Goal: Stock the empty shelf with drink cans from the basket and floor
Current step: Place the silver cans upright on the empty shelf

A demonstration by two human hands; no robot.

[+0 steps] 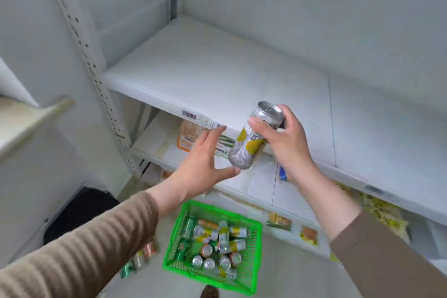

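Right hand (287, 138) round tilted can (254, 138), top toward shelf (217, 75).

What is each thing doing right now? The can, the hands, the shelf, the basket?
Can: held in the air, tilted, top closed.
Right hand: gripping the can near its top.
Left hand: open, fingers spread, just beside the can's bottom.
Shelf: bare, no cans on it yet.
Basket: on the floor, holding many cans, some lying down, some upright.

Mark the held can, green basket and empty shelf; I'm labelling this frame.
held can (251, 143): head view, yellow label on its side.
green basket (254, 261): head view, right wall.
empty shelf (217, 72): head view, bare top.
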